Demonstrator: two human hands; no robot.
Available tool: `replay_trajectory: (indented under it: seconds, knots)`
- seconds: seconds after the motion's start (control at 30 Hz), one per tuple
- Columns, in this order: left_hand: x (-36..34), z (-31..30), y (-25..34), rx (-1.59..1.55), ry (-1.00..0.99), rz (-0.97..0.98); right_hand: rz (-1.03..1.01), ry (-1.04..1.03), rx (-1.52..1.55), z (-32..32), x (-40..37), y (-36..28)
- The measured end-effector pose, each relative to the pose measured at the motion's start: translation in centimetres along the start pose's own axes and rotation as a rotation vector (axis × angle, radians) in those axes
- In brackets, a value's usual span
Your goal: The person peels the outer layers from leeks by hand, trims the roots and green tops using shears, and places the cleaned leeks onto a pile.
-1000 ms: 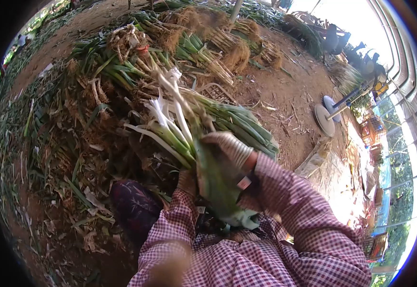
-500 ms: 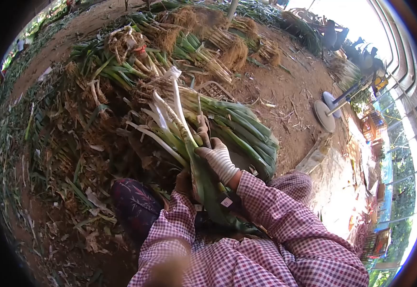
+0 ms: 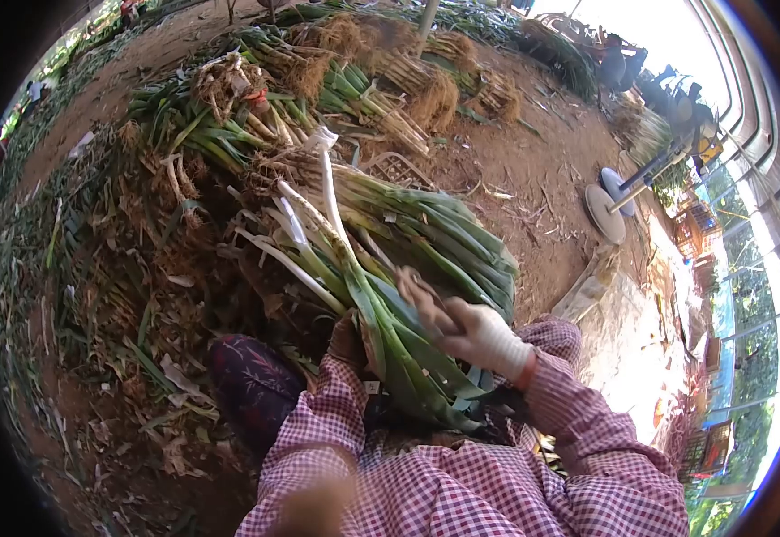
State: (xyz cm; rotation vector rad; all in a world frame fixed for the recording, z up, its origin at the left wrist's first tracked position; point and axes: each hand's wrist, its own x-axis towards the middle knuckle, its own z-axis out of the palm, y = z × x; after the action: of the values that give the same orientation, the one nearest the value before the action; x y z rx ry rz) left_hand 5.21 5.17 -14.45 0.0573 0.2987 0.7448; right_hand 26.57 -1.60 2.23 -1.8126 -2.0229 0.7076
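Observation:
My left hand (image 3: 345,340), in a dirty glove, is closed around the lower part of several leeks (image 3: 330,210), their white stems pointing up and away from me. Their green leaves (image 3: 417,371) fan down toward my lap. My right hand (image 3: 475,336), in a white-cuffed glove with brown, soiled fingers, is closed over the leaves to the right and blurred by motion. A thin strip (image 3: 374,249) juts from its fingers; I cannot make out what it is. Behind lies a bundle of trimmed leeks (image 3: 444,224) with broad green leaves.
Rooted leek bundles (image 3: 408,85) lie on the dirt beyond. Leaf scraps and peelings (image 3: 130,295) cover the ground at left. A stand with round discs (image 3: 605,215) is at right, near a pale sheet (image 3: 627,349) and orange crates (image 3: 699,228). My knee (image 3: 256,389) borders the left hand.
My right hand has moved right and down, away from the leek stems and along the leaves. The left hand keeps its hold, and the stems have shifted slightly left.

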Motion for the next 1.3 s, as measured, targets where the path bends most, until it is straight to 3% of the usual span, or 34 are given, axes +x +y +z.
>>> replay_trajectory:
  seconds: [0.03,0.1,0.13,0.2,0.23,0.33,0.53,0.6,0.67,0.8,0.97,1.3]
  knots:
    - [0.0,0.0,0.0,0.010,0.007,0.007,0.000,-0.001,-0.003,-0.9,-0.7,-0.9]
    - [0.0,-0.1,0.1,0.033,0.022,0.020,0.142,-0.343,-0.259,-3.0,-2.2,-3.6]
    - [0.0,-0.2,0.1,0.046,0.030,0.031,0.140,-0.344,-0.259,-2.9,-2.6,-3.5]
    - [-0.1,-0.3,0.2,0.070,0.043,0.049,-0.097,-0.291,-0.348,-2.7,-3.1,-3.3]
    - [-0.1,-0.2,0.2,0.085,0.054,0.059,0.178,-0.313,-0.282,-2.3,-2.4,-3.7]
    - [-0.2,0.1,0.3,0.124,0.074,0.091,0.107,-0.183,-0.301,-0.5,-0.5,-2.4]
    - [0.0,0.8,0.3,0.217,0.115,0.173,0.022,-0.183,-0.303,-0.3,4.8,-4.1]
    - [0.3,0.9,0.4,0.264,0.124,0.209,0.171,-0.217,-0.322,-0.2,6.9,-5.2]
    - [0.7,1.0,0.4,0.337,0.130,0.258,0.164,-0.236,-0.319,-0.1,8.4,-5.5]
    - [1.5,-1.0,-0.5,0.667,0.177,0.398,0.110,-0.216,-0.325,1.0,11.1,-5.8]
    - [1.2,-4.0,-2.0,1.017,0.296,0.419,0.126,-0.278,-0.338,0.8,14.7,-8.0]
    - [1.4,-4.2,-1.4,0.990,0.300,0.396,0.185,-0.267,-0.174,2.1,20.3,-10.2]
